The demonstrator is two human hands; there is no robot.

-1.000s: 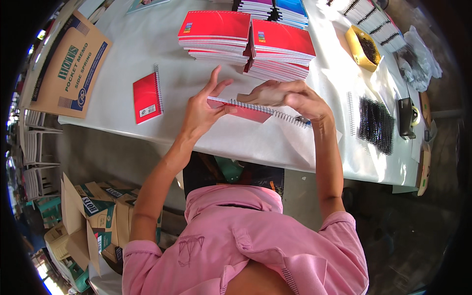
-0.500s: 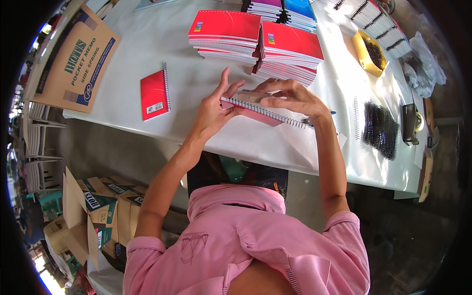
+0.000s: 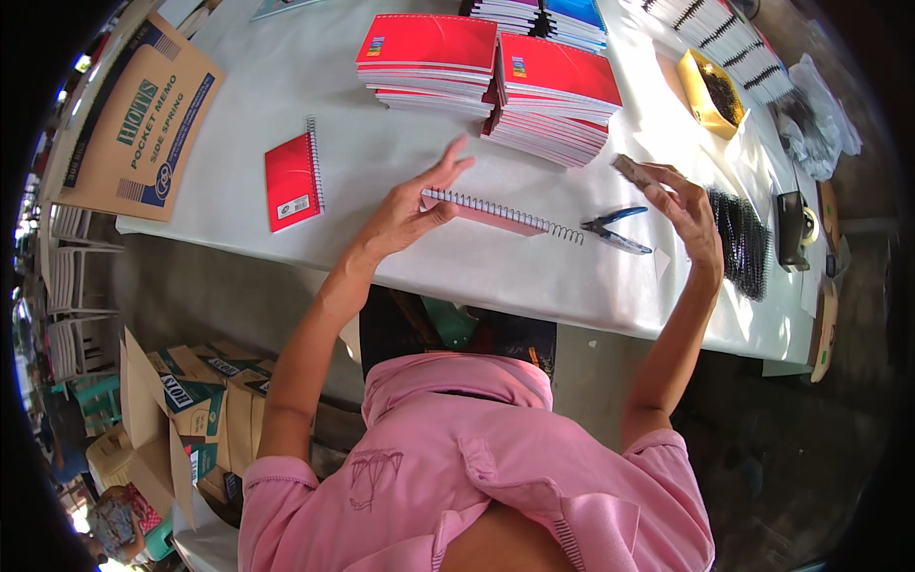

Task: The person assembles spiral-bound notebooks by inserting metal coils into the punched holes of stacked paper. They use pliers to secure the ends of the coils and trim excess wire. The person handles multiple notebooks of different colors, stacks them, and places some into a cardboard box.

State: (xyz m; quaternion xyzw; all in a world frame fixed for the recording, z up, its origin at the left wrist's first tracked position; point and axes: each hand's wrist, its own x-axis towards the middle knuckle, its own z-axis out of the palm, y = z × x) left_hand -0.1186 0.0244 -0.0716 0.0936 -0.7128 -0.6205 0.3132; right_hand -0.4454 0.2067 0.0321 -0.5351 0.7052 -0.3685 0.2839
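My left hand (image 3: 415, 210) grips the left end of a notebook (image 3: 491, 221) stood on edge, spine up, some fingers raised. A metal spiral coil (image 3: 566, 233) runs along its spine and sticks out past the right end. My right hand (image 3: 688, 217) is off to the right, holding a small grey-brown block (image 3: 630, 173) between thumb and fingers; its exact kind is unclear. Between that hand and the coil lie blue-handled pliers (image 3: 615, 231) on the table. A finished-looking red spiral notebook (image 3: 294, 183) lies flat to the left.
Stacks of red notebooks (image 3: 429, 43) stand at the back. At right are a yellow container (image 3: 707, 95), a pile of black coils (image 3: 738, 243) and a tape dispenser (image 3: 790, 232). A cardboard box (image 3: 143, 119) sits at the table's left; open cartons (image 3: 205, 400) are below.
My right hand has moved away from the notebook's spine to the right, carrying the block. The pliers it covered now show. My left hand still holds the notebook.
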